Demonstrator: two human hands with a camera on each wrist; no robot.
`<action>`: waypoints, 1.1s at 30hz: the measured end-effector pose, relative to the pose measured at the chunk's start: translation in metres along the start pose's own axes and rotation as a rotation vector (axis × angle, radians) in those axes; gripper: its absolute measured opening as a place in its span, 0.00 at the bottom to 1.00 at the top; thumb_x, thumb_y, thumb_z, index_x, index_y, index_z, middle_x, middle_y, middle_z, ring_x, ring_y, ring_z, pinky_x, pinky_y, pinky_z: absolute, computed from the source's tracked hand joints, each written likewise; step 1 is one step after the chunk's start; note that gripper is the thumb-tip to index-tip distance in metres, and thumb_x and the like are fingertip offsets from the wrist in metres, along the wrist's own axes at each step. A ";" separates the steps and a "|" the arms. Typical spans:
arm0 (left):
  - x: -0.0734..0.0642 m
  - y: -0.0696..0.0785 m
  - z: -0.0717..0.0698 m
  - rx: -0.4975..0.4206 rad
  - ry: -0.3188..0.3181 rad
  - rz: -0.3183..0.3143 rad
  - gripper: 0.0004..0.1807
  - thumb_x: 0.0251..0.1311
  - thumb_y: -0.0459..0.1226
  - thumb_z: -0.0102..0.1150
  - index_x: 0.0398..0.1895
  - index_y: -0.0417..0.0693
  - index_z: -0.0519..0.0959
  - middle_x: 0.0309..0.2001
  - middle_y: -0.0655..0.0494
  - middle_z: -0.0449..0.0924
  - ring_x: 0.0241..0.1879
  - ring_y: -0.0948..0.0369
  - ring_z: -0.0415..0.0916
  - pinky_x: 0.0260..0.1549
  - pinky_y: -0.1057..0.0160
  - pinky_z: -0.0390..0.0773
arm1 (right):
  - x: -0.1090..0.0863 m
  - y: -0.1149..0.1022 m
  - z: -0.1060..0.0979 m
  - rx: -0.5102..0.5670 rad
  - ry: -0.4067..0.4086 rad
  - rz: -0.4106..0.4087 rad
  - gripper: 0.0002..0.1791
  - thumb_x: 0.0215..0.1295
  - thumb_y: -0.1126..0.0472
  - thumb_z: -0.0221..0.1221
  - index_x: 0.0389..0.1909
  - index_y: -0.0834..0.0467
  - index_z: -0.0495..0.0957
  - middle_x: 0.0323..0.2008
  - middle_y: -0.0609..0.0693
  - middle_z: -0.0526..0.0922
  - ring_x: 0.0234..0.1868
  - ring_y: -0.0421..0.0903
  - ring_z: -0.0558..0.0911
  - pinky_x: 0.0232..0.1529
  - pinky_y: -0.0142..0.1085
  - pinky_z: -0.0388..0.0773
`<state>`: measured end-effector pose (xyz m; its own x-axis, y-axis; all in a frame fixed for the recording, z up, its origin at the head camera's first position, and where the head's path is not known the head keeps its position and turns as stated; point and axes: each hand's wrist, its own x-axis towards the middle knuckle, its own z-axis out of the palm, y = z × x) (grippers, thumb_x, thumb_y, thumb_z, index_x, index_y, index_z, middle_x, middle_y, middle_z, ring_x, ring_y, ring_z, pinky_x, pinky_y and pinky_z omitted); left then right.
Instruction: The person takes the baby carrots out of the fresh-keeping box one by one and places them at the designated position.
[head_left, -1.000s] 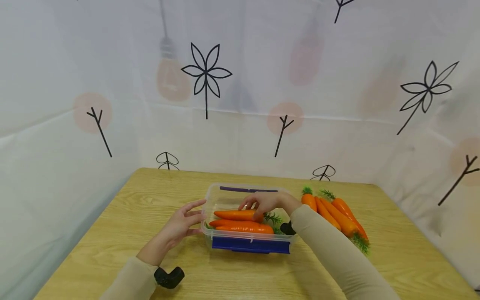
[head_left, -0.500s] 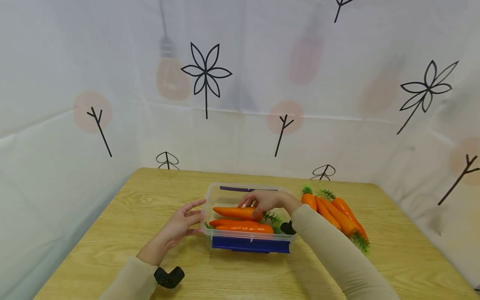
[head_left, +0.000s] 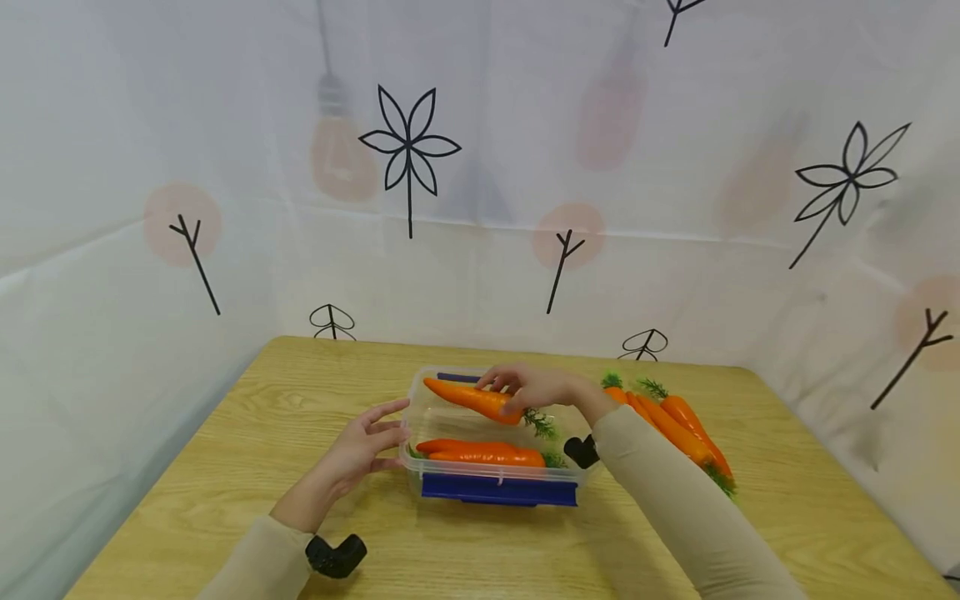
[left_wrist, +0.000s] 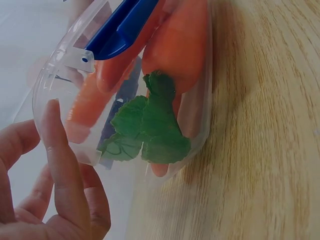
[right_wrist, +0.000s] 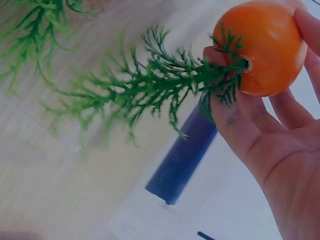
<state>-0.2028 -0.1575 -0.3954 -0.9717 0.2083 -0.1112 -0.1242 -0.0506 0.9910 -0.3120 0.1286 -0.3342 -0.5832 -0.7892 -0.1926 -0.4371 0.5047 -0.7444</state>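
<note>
Step in hand, as you'd judge it: handling one carrot [head_left: 474,402] over the box [head_left: 442,422]. One moment alone won't tell you whether it's going in or out. The carrot lies over the rear half of the box, pointed end to your left near the back corner, leaf tuft [head_left: 542,423] hanging to the right. It looks raised; you can't tell exactly how far above the rim.

Your right hand [head_left: 534,388] has it: thumb and fingers curled round the thick end, just by the leaves, pinching firmly by the look of it. Right wrist view shows the same hold.

Your left hand [head_left: 366,447] isn't gripping. Fingers are spread and fairly straight, tips touching the box's left end, probably steadying it.

Next move calls for a sure pinch, since you've got it by one end and the long tip could swing or knock the rim. Mind the leaf tuft too.

Around it: box carrots [head_left: 480,454] along the front wall, above the blue latch [head_left: 498,490]; more carrots [head_left: 686,433] on the bench [head_left: 322,392], right of the box, partly behind your right arm.
</note>
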 end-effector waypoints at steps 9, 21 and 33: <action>-0.001 0.002 0.001 0.022 0.005 -0.004 0.30 0.63 0.34 0.56 0.68 0.43 0.60 0.59 0.35 0.64 0.51 0.45 0.71 0.35 0.61 0.80 | -0.017 -0.015 -0.007 0.053 0.080 -0.059 0.27 0.61 0.66 0.58 0.62 0.54 0.67 0.58 0.59 0.69 0.55 0.55 0.72 0.42 0.43 0.78; -0.001 0.004 -0.002 0.030 0.009 -0.006 0.30 0.64 0.34 0.54 0.68 0.42 0.60 0.58 0.34 0.64 0.51 0.45 0.71 0.36 0.60 0.80 | -0.045 -0.024 -0.017 0.030 0.302 -0.123 0.26 0.62 0.66 0.58 0.62 0.54 0.67 0.55 0.59 0.72 0.52 0.55 0.74 0.45 0.45 0.77; -0.001 0.002 -0.001 0.011 0.012 -0.011 0.31 0.63 0.34 0.56 0.69 0.44 0.60 0.60 0.34 0.62 0.47 0.47 0.73 0.34 0.62 0.80 | -0.078 -0.018 -0.023 0.080 0.433 -0.088 0.27 0.63 0.63 0.59 0.63 0.54 0.66 0.58 0.60 0.69 0.54 0.56 0.73 0.45 0.44 0.77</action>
<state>-0.2025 -0.1588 -0.3934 -0.9727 0.1970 -0.1225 -0.1324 -0.0378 0.9905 -0.2746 0.1895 -0.2914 -0.7865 -0.5999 0.1465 -0.4534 0.4000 -0.7965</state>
